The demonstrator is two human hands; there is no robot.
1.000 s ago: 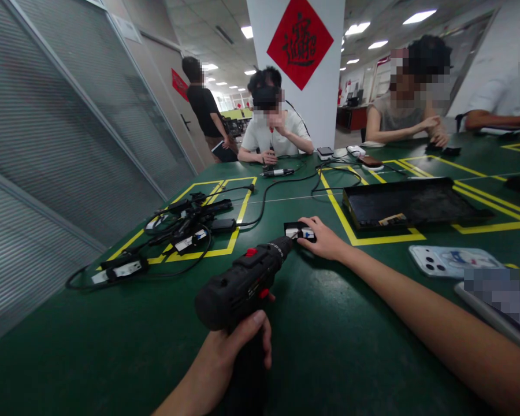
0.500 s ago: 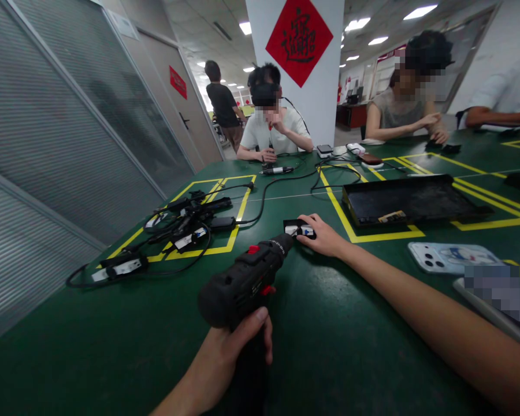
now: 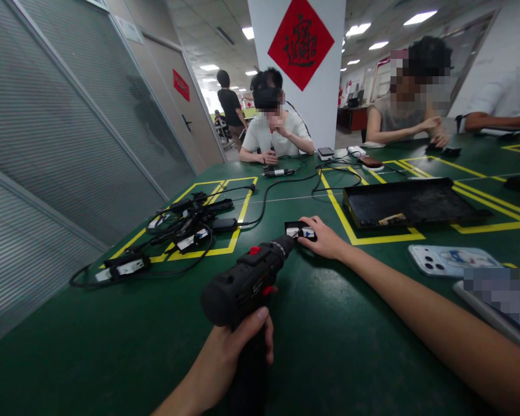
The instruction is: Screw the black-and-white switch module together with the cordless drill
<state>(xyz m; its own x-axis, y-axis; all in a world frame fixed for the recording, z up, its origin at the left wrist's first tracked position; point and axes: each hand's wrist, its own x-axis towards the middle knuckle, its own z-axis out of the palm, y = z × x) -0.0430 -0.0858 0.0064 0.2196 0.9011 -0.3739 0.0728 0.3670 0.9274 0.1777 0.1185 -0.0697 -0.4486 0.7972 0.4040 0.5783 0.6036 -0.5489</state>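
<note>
My left hand (image 3: pixel 238 346) is wrapped round the grip of a black cordless drill (image 3: pixel 247 277) with red switches. The drill points away and to the right, its bit tip at a small black part with a white label (image 3: pixel 301 232) on the green table. From the right, my right hand (image 3: pixel 323 238) reaches across and grips that part's right end, thumb on the near side and fingers on the far side. Whether the bit touches the part cannot be made out.
A heap of black adapters and cables (image 3: pixel 195 225) lies at left. To the right are a black tray (image 3: pixel 416 202), a phone (image 3: pixel 455 260) and another device (image 3: pixel 498 312). A cable (image 3: pixel 266 196) crosses the table. Several people sit or stand beyond.
The camera view has shifted slightly. Both hands, the drill and the small part keep the same positions relative to each other.
</note>
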